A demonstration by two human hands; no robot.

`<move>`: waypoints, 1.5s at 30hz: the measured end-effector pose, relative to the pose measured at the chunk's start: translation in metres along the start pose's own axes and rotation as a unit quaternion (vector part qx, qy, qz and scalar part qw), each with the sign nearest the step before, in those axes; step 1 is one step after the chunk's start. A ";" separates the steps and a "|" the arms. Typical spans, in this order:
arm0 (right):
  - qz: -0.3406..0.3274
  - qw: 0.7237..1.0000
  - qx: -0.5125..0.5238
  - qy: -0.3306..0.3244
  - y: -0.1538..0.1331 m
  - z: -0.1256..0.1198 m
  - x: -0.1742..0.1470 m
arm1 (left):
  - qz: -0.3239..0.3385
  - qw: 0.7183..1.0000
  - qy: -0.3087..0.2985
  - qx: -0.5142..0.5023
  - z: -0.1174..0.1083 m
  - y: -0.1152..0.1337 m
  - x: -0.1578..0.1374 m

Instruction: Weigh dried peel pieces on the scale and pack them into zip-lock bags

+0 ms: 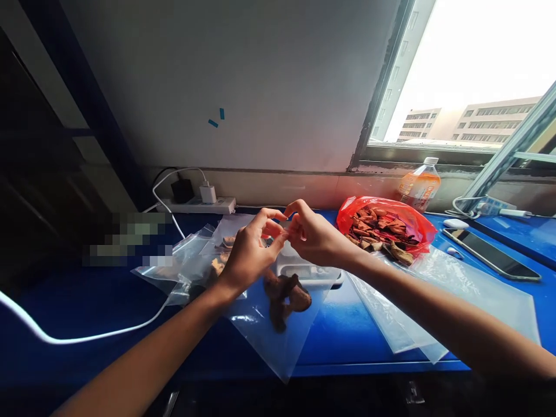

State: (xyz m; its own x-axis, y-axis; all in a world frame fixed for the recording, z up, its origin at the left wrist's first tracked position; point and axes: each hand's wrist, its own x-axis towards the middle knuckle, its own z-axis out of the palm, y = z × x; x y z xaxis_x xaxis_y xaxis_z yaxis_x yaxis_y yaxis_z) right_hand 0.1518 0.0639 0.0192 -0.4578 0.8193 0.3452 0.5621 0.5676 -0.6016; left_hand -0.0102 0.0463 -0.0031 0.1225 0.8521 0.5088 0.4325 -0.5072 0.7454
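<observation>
My left hand (249, 249) and my right hand (315, 234) meet in the middle, fingertips pinched together at the upper edge of a clear plastic bag (278, 353). The bag hangs tilted below them, one corner pointing down at the table's front edge. Dark brown dried pieces (289, 298), curled and irregular, sit inside it. Beyond the bag, partly covered by it and my right hand, lies a white flat device (334, 277), perhaps a scale. To the left, partly behind my left hand, other clear bags (191, 260) hold paler dried pieces (217, 265).
On the blue table (347, 339), a red plastic bag (386, 205) gapes with dried brown pieces. Flat clear bags (486, 307) lie at right, near a phone (495, 255) and an orange-labelled bottle (421, 185). A white cable (108, 336) crosses the left side, below a power strip (195, 205).
</observation>
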 end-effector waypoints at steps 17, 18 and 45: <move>0.006 0.997 0.072 0.032 0.003 -0.004 -0.027 | -0.039 0.985 0.035 -0.167 -0.027 0.023 0.012; 0.017 0.997 0.068 0.033 0.003 -0.004 -0.028 | -0.036 0.985 0.040 -0.164 -0.030 0.023 0.012; 0.250 0.927 -0.213 0.182 0.186 -0.149 -0.077 | -0.036 0.981 0.192 0.016 -0.101 -0.062 0.044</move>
State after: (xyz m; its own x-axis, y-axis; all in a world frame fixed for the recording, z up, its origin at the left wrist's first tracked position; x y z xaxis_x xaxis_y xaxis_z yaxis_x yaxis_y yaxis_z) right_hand 0.3937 0.1180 -0.0121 0.1520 0.9174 0.3677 0.8980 0.0272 -0.4392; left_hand -0.1218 0.1019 0.0168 -0.2530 0.7714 0.5839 0.4557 -0.4374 0.7753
